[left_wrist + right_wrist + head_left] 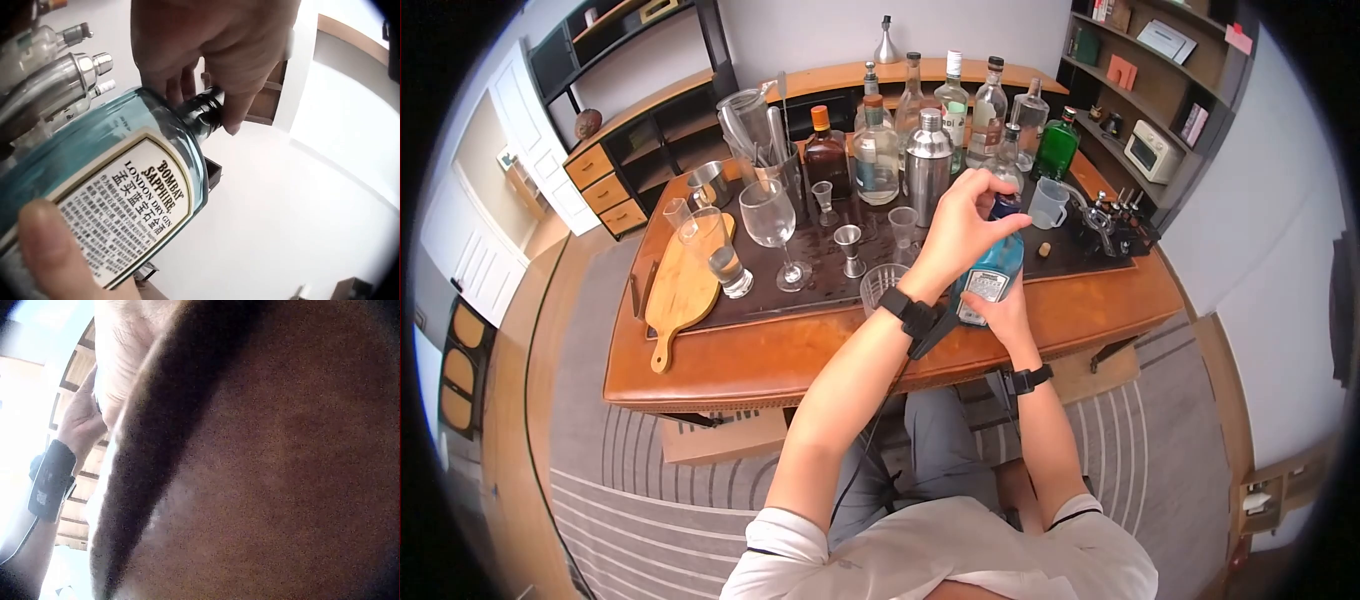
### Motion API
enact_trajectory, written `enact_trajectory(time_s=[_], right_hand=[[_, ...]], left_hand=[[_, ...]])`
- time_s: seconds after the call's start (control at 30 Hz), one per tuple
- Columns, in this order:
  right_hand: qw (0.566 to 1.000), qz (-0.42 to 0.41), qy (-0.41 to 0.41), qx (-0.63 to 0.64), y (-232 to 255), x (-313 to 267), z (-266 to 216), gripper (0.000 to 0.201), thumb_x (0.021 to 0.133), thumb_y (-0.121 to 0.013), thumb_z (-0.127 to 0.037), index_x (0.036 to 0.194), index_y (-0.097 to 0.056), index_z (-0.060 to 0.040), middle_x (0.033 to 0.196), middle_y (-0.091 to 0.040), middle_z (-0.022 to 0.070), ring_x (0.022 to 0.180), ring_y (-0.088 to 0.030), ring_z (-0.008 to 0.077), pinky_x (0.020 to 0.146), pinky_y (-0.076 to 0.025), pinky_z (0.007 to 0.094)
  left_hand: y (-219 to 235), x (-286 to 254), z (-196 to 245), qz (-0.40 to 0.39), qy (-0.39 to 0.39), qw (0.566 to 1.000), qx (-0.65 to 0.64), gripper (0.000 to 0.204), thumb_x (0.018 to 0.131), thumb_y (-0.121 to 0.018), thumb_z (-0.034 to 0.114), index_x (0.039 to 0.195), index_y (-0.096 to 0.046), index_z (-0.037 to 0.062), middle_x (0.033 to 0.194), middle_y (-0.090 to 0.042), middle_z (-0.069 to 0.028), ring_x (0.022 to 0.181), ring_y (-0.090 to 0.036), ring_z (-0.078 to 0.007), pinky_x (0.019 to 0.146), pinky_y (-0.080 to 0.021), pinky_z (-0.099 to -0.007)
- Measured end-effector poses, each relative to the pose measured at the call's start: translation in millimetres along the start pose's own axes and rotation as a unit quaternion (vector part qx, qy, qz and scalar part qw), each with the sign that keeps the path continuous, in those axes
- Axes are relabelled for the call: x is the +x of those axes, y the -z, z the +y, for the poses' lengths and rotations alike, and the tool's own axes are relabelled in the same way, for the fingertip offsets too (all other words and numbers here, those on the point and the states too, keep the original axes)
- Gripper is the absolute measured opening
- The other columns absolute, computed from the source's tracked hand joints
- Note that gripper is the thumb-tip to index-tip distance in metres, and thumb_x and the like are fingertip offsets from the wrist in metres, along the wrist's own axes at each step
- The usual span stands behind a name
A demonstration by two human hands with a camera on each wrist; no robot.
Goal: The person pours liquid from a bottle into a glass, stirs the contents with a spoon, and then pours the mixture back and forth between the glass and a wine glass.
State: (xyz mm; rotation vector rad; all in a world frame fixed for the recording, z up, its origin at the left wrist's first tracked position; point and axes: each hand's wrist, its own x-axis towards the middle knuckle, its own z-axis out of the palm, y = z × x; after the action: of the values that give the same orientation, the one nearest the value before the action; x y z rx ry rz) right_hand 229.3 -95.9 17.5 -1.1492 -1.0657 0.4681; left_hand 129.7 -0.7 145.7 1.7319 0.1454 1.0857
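Observation:
A blue glass gin bottle (1004, 258) with a white label is held slightly tilted over the table's front edge. My right hand (1007, 312) grips its lower body, thumb across the label (134, 206). Over the neck, my left hand (968, 232) pinches the dark cap (209, 112) between thumb and fingers. The cap sits at the top of the neck. In the right wrist view the left hand (81, 425) shows at the left, while a blurred brown surface fills most of the frame.
Behind the hands stand a steel shaker (928, 160), several bottles and a green bottle (1057, 148). A ribbed glass (882, 288) is close to the left forearm. Further left are a jigger (851, 250), a wine glass (768, 215) and a wooden board (675, 290). A small cork (1044, 249) lies right of the bottle.

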Motion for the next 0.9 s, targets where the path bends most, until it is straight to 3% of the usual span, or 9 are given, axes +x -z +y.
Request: enact_trajectory(time_s=[0.07, 0.2, 0.3, 0.43, 0.53, 0.6, 0.67, 0.73, 0.9], right_hand=[[1.000, -0.003, -0.001, -0.007, -0.3, 0.6, 1.0, 0.086, 0.070, -0.087, -0.013, 0.136, -0.033, -0.0017, 0.124, -0.054, 0.0122, 0.113, -0.056, 0.0215, 0.094, -0.047, 0.0361], [0.999, -0.011, 0.013, -0.046, 3.1, 0.5, 3.8, 0.096, 0.071, -0.086, -0.016, 0.145, -0.027, -0.0034, 0.133, -0.049, 0.0101, 0.120, -0.052, 0.0207, 0.101, -0.043, 0.0362], [0.999, -0.001, 0.036, -0.012, 0.7, 2.6, 4.5, 0.088, 0.071, -0.088, -0.016, 0.137, -0.031, -0.0016, 0.128, -0.051, 0.0127, 0.117, -0.053, 0.0221, 0.096, -0.046, 0.0369], [0.998, 0.008, 0.042, -0.055, -2.5, 1.8, -5.6, 0.088, 0.071, -0.087, -0.017, 0.138, -0.031, -0.0016, 0.128, -0.051, 0.0127, 0.117, -0.053, 0.0220, 0.097, -0.046, 0.0369], [0.997, 0.017, 0.048, -0.064, -3.0, 2.1, -7.2, 0.086, 0.072, -0.087, -0.017, 0.137, -0.032, -0.0020, 0.128, -0.052, 0.0123, 0.116, -0.054, 0.0214, 0.096, -0.046, 0.0363], [1.000, -0.005, 0.027, 0.003, 1.4, 1.3, 3.7, 0.086, 0.071, -0.087, -0.016, 0.136, -0.032, -0.0022, 0.127, -0.052, 0.0118, 0.115, -0.055, 0.0208, 0.095, -0.047, 0.0355], [1.000, -0.007, 0.020, 0.005, 2.6, 0.4, 7.5, 0.087, 0.071, -0.087, -0.016, 0.137, -0.032, -0.0022, 0.127, -0.052, 0.0118, 0.114, -0.055, 0.0207, 0.095, -0.047, 0.0351], [1.000, -0.008, 0.017, 0.006, 0.3, 2.1, 7.7, 0.087, 0.071, -0.087, -0.016, 0.137, -0.031, -0.0023, 0.126, -0.052, 0.0117, 0.114, -0.055, 0.0206, 0.095, -0.047, 0.0348], [1.000, 0.003, 0.027, -0.004, -0.5, 1.8, 1.5, 0.087, 0.071, -0.088, -0.016, 0.136, -0.032, -0.0020, 0.126, -0.052, 0.0120, 0.113, -0.056, 0.0207, 0.094, -0.048, 0.0348]], left_hand=[[-1.4, 3.5, -3.3, 0.013, -0.060, 0.994, 0.089, 0.036, 0.075, -0.083, 0.007, 0.101, -0.059, 0.0016, 0.099, -0.062, -0.0024, 0.084, -0.062, -0.0081, 0.075, -0.052, -0.0236], [-8.5, 4.2, -0.2, 0.036, -0.074, 0.988, 0.128, 0.038, 0.072, -0.085, 0.009, 0.096, -0.057, 0.0013, 0.092, -0.056, -0.0032, 0.077, -0.058, -0.0095, 0.069, -0.050, -0.0250], [-15.0, -0.5, 8.3, 0.090, -0.104, 0.970, 0.199, 0.040, 0.069, -0.084, 0.009, 0.094, -0.054, 0.0014, 0.090, -0.051, -0.0119, 0.077, -0.057, -0.0300, 0.069, -0.049, -0.0371], [-23.9, -10.0, 9.3, 0.144, -0.139, 0.950, 0.239, 0.038, 0.071, -0.084, 0.011, 0.095, -0.056, 0.0000, 0.088, -0.051, -0.0085, 0.074, -0.054, -0.0184, 0.064, -0.046, -0.0300], [-18.0, -9.8, 3.2, 0.112, -0.104, 0.965, 0.214, 0.033, 0.077, -0.081, 0.011, 0.102, -0.062, 0.0004, 0.094, -0.058, -0.0081, 0.083, -0.059, -0.0172, 0.070, -0.050, -0.0300], [-8.7, -6.7, -3.6, 0.031, -0.067, 0.996, 0.058, 0.030, 0.079, -0.077, 0.008, 0.107, -0.065, 0.0028, 0.099, -0.060, -0.0089, 0.079, -0.056, -0.0212, 0.072, -0.048, -0.0315], [-1.7, -7.4, 1.6, 0.005, -0.034, 0.999, 0.037, 0.035, 0.079, -0.078, 0.012, 0.111, -0.067, 0.0042, 0.104, -0.061, -0.0072, 0.080, -0.056, -0.0171, 0.074, -0.047, -0.0288], [-1.4, -9.8, 7.8, -0.010, -0.041, 0.996, 0.084, 0.040, 0.080, -0.080, 0.014, 0.116, -0.065, 0.0038, 0.111, -0.060, -0.0073, 0.104, -0.061, -0.0170, 0.089, -0.052, -0.0305], [-12.6, -5.7, 12.4, 0.086, -0.074, 0.982, 0.150, 0.034, 0.075, -0.084, 0.015, 0.105, -0.071, 0.0061, 0.106, -0.058, -0.0061, 0.097, -0.059, -0.0165, 0.082, -0.051, -0.0302]])
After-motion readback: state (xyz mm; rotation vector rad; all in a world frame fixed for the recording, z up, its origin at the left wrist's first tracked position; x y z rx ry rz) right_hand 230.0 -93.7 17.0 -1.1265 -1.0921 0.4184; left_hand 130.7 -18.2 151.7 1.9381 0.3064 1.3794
